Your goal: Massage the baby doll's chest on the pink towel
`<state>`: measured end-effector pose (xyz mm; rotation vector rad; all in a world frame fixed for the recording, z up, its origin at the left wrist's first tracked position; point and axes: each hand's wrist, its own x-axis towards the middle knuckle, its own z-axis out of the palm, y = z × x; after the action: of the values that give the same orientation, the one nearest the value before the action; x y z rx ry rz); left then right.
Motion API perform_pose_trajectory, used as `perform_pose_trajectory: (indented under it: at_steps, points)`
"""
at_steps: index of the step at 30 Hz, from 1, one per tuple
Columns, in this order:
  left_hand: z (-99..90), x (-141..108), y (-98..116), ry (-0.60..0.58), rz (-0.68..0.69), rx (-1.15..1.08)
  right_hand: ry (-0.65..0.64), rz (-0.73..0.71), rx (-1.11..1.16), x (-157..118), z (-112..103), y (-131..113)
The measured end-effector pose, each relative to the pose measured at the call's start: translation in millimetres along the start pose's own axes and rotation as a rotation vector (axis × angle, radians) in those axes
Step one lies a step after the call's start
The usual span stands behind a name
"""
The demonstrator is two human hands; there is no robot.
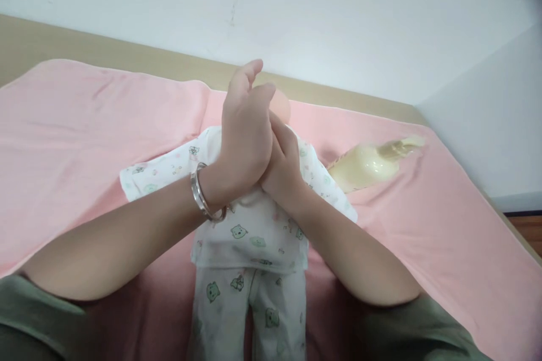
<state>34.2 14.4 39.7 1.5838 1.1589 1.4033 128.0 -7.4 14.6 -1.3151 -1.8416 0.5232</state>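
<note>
My left hand (248,132), with a silver bangle (199,189) at its wrist, is pressed against my right hand (284,161). The left hand's visible fingers stretch upward, apart from each other. Most of the right hand's fingers are hidden behind the left; its thumb side shows against the left palm's edge. I see no object between the hands. Below them lies a doll dressed in a white printed top (254,242) and matching trousers (271,310), sleeves spread outward. Its smooth, rounded head (282,106) is mostly covered by my hands.
A pale yellow bottle (364,166) with a pump-like top lies on its side near the doll's right-hand sleeve in view. Everything rests on a wrinkled pink cloth (84,118) over a beige surface (25,39). A white wall (339,22) rises behind.
</note>
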Motion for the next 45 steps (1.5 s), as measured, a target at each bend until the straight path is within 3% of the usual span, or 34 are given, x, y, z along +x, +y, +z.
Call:
perform_pose_trajectory:
  at_steps: [3,5,11,17,20,23,27,32,36,40,45]
  points:
    - [5.8,8,-10,0.066,-0.156,-0.083,0.043,0.038,0.056,3,5,4]
    - [7.2,9,-15,0.108,-0.179,-0.089,0.052,0.033,0.049,5,7,6]
    - [-5.1,-7,-37,0.116,0.011,0.029,-0.038,-0.151,-0.154,7,8,10]
    - [-19.4,-21,-61,-0.001,0.209,0.145,-0.171,-0.281,-0.254,3,-1,17]
    - [-21.4,-23,-63,-0.023,0.213,0.196,-0.192,-0.269,-0.303,-2,-9,21]
    - [-20.7,-23,-64,-0.023,0.196,0.233,-0.183,-0.171,-0.413,-10,-14,21]
    - [-20.1,-20,-66,-0.006,0.194,0.271,-0.178,-0.04,-0.605,-36,-11,1]
    - [-21.9,-19,-66,0.018,0.184,0.306,-0.26,-0.19,-0.67,-65,-5,-24]
    - [-22.4,-19,-64,0.008,0.166,0.285,-0.304,-0.296,-0.557,-44,-17,-5]
    - [-21.3,-19,-64,-0.004,0.17,0.322,-0.294,-0.241,-0.539,-18,-26,16]
    - [-21.1,-19,-62,-0.015,0.157,0.359,-0.191,-0.105,-0.697,-34,-19,1]
